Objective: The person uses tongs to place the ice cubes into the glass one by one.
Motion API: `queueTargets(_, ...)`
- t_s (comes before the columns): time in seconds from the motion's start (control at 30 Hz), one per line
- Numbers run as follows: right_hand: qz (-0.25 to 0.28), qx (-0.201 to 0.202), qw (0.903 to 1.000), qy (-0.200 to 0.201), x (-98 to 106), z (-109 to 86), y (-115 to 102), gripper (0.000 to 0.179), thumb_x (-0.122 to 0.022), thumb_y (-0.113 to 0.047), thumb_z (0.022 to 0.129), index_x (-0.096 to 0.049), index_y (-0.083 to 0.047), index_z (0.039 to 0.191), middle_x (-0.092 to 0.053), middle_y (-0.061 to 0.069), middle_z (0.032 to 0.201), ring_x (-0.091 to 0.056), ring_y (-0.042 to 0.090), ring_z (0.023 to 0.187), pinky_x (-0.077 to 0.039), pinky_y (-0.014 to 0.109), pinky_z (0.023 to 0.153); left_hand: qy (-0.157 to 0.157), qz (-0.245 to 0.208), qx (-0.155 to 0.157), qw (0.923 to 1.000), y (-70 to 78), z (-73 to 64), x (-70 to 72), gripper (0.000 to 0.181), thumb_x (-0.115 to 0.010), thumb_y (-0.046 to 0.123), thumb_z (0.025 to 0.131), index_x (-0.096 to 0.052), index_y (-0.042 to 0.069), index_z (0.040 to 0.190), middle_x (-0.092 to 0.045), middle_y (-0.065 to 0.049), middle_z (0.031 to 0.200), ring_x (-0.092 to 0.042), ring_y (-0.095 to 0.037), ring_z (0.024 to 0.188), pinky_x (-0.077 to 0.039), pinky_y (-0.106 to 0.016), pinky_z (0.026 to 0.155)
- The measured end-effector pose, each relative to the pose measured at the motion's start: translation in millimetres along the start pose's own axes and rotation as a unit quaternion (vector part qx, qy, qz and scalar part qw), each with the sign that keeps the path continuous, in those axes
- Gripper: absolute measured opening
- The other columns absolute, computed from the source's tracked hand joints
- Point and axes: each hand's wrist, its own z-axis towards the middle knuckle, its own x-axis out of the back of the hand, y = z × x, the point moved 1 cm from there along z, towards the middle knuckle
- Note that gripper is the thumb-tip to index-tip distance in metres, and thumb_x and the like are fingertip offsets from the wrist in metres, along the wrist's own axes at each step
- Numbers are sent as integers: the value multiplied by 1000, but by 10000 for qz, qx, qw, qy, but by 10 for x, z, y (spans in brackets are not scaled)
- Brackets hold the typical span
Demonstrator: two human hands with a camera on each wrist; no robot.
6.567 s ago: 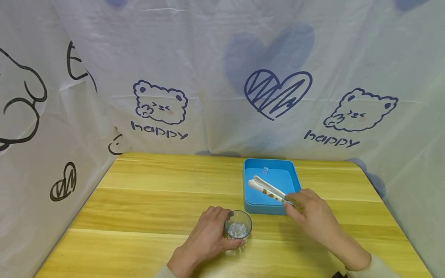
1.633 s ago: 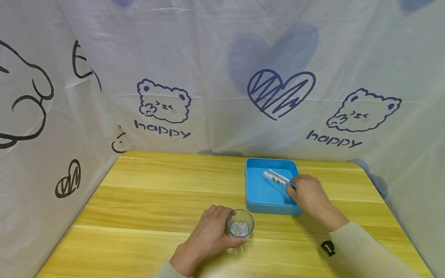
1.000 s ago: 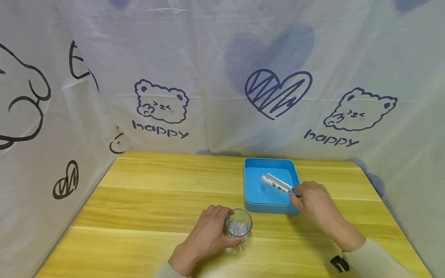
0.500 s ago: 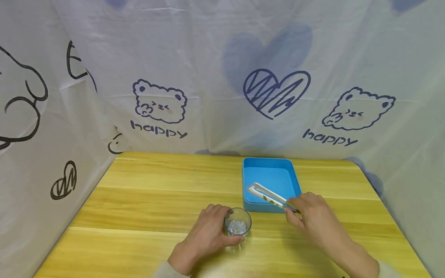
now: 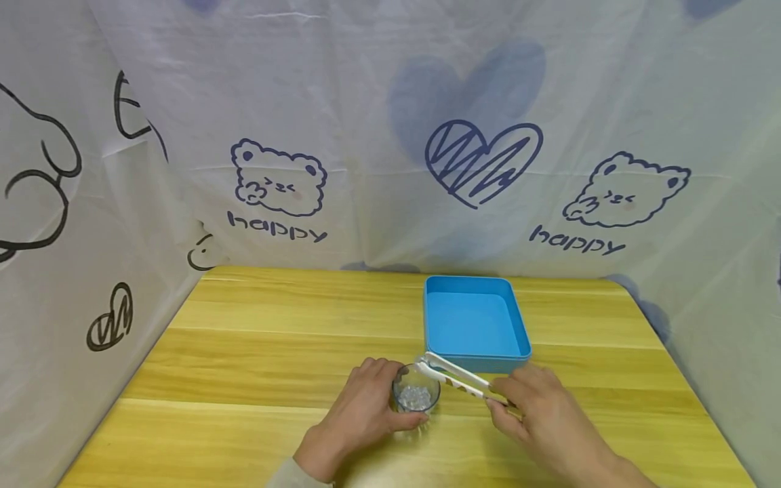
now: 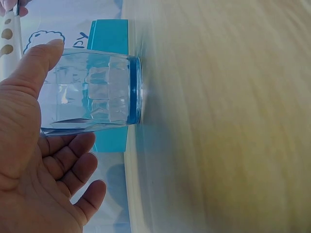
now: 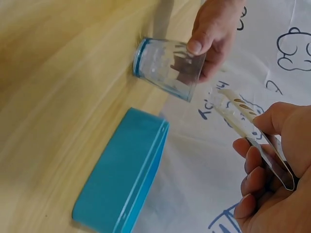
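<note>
My left hand point(image 5: 360, 413) grips the side of a clear glass point(image 6: 133, 92) that stands upright on the table. Several clear cubes, like ice cubes, lie in its bottom point(image 5: 415, 398). Pinched in my right hand point(image 5: 546, 420) is a pair of white tongs point(image 5: 460, 385) with brown spots and metal arms. The tongs' tips have come in at the glass's far rim, above its mouth. Between those tips sits a clear cube point(image 7: 217, 100), seen best in the right wrist view.
Behind the glass and a little to the right stands a shallow blue box point(image 5: 488, 364), with a bare floor. The wood-grain table point(image 5: 256, 379) reaches back to a white printed cloth point(image 5: 366, 203), which also hangs at both sides.
The right hand has brought the tongs from inside the blue box toward the person and left, to the glass. The clear cube seen in the box earlier is gone from it. The left hand stays put.
</note>
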Motion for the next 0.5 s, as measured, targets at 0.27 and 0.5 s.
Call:
queueTargets(0.27, 65, 80, 9998, -155, -36, -66, -34, 9, -77, -31, 96, -75, -22, 96, -56, -17, 84, -45, -1, 79, -47, 29, 70, 0, 21, 19, 10000, -8, 0, -8, 71, -87, 62, 77, -66, 15, 127, -68, 3, 115, -55, -14, 104, -46, -37, 91)
queueTargets(0.5, 72, 106, 9996, -233, -53, -75, -64, 9, -81, -26, 91, -76, -21, 97, -59, -17, 86, -48, 0, 80, -47, 29, 71, -35, -11, 45, 10000, -11, -4, -13, 73, -87, 62, 77, -66, 15, 128, -68, 2, 116, -55, -14, 104, -46, -36, 91)
